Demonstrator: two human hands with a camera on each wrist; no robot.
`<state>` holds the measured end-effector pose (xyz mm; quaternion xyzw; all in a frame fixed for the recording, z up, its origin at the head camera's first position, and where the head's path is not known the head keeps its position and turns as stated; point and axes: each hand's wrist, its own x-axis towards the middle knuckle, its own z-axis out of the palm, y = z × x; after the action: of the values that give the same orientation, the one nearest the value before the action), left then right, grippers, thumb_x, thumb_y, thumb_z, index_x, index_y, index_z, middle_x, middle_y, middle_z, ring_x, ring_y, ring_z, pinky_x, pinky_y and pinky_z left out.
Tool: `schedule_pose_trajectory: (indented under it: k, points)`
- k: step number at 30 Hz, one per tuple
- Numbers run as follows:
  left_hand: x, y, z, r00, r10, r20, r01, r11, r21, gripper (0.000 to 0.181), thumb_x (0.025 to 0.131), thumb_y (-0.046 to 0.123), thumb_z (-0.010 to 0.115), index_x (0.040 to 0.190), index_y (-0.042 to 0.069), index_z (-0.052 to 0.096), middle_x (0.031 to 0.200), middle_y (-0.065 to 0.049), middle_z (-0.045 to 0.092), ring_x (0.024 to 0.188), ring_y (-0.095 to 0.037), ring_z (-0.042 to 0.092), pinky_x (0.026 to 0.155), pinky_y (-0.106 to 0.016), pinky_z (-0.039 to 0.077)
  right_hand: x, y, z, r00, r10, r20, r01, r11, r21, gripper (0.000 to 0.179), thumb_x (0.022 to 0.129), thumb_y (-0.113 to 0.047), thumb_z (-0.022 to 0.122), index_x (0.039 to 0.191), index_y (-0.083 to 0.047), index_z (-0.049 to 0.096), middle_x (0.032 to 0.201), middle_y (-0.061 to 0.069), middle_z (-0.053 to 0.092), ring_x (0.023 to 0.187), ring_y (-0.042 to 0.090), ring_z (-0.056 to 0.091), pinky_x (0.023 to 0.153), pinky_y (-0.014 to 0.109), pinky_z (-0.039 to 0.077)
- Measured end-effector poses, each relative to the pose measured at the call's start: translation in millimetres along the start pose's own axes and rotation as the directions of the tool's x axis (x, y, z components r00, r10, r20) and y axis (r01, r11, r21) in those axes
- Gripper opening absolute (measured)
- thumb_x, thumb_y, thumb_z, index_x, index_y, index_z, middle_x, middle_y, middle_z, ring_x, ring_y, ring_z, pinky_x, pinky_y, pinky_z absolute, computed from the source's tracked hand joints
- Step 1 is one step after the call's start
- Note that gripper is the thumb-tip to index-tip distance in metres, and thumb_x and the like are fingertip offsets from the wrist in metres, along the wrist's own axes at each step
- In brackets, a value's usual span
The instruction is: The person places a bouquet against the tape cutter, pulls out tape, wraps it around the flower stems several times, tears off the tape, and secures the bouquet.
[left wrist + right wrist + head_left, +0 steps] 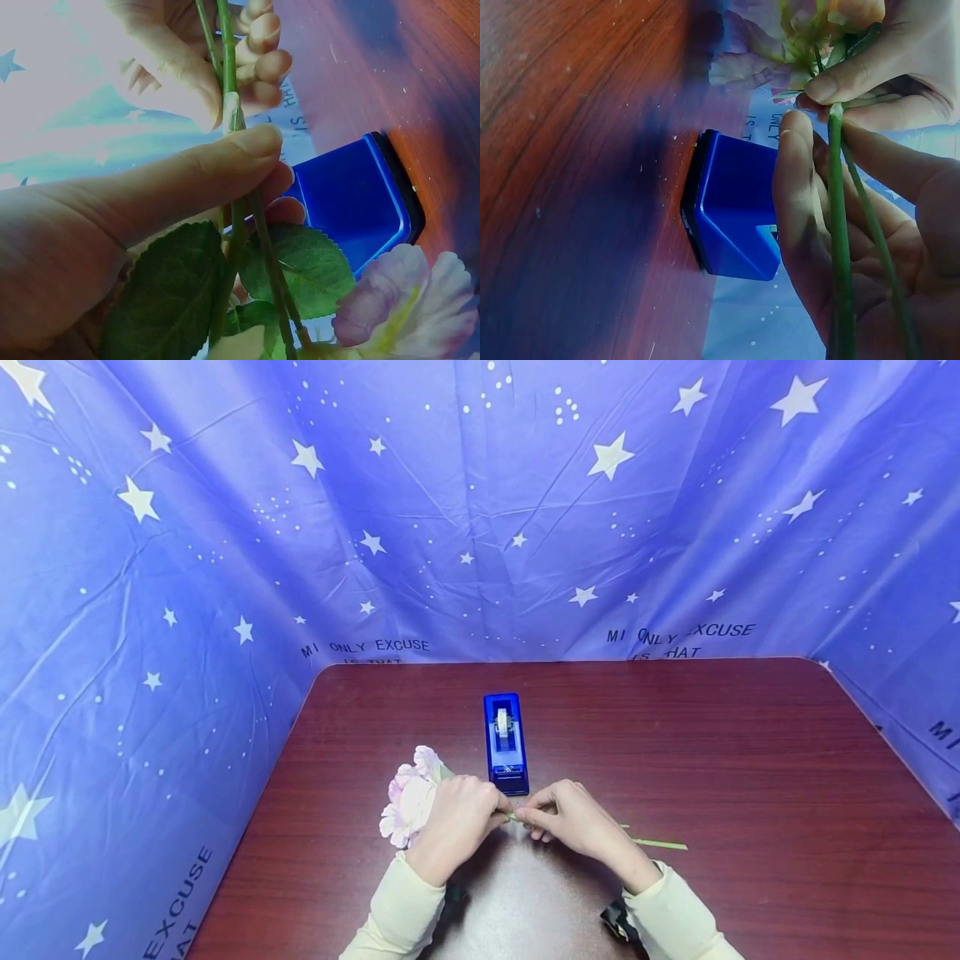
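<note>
In the head view, my left hand (459, 814) grips a bunch of flowers (408, 806) by the stems, its pale pink-white blooms lying to the left. The left wrist view shows the thumb and fingers pinching the green stems (231, 60) just above several dark green leaves (169, 281). A pale, shiny band that looks like clear tape (232, 112) wraps the stems right beside the left thumb tip. Close by, my right hand (573, 818) has its thumb and curled fingers round the stems at that band. Two stem ends (841, 262) run down past the right palm.
A blue tape dispenser (506, 743) with a roll in it stands on the dark red wooden table (720, 743), just beyond the hands. Stem ends (660, 844) stick out to the right of the right wrist. A blue star-printed curtain (465, 510) hangs behind the table.
</note>
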<state>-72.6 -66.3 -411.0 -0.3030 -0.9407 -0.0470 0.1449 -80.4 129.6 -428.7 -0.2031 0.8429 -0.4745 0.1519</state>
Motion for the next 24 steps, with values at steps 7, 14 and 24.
schedule_pose_trajectory:
  k: [7, 14, 24]
  points:
    - [0.7, -0.6, -0.7, 1.0, 0.001, -0.003, -0.001, 1.0, -0.008, 0.009, 0.072, 0.032, 0.085, 0.077, 0.034, 0.078, 0.073, 0.015, 0.073, 0.059, -0.007, 0.065, 0.051, -0.025, 0.047, -4.7, 2.2, -3.1, 0.999, -0.028, 0.02, 0.029, 0.998, -0.052, 0.02, 0.093, -0.02, 0.067, 0.087, -0.004, 0.076, 0.068, 0.004, 0.07, 0.057, 0.019, 0.064, 0.05, 0.025, 0.052]
    - [1.5, 0.0, -1.7, 1.0, -0.009, -0.015, 0.008, 1.0, -0.009, 0.009, 0.072, 0.03, 0.085, 0.074, 0.033, 0.077, 0.072, 0.015, 0.072, 0.057, -0.008, 0.064, 0.05, -0.026, 0.047, -8.0, 2.8, -5.5, 0.999, -0.044, 0.014, 0.045, 0.995, -0.086, 0.017, 0.091, -0.021, 0.07, 0.092, -0.007, 0.078, 0.079, 0.004, 0.074, 0.06, 0.005, 0.057, 0.055, 0.021, 0.048]
    - [4.1, 2.3, -4.0, 0.997, 0.027, -0.069, -0.022, 0.997, 0.07, 0.013, 0.069, 0.027, 0.085, 0.072, 0.034, 0.076, 0.07, 0.016, 0.07, 0.065, -0.009, 0.062, 0.064, -0.027, 0.048, -10.2, 2.8, -3.4, 0.994, -0.109, -0.018, 0.104, 0.978, -0.182, 0.017, 0.092, -0.024, 0.07, 0.092, -0.011, 0.08, 0.075, -0.006, 0.071, 0.061, -0.005, 0.05, 0.056, 0.019, 0.046]
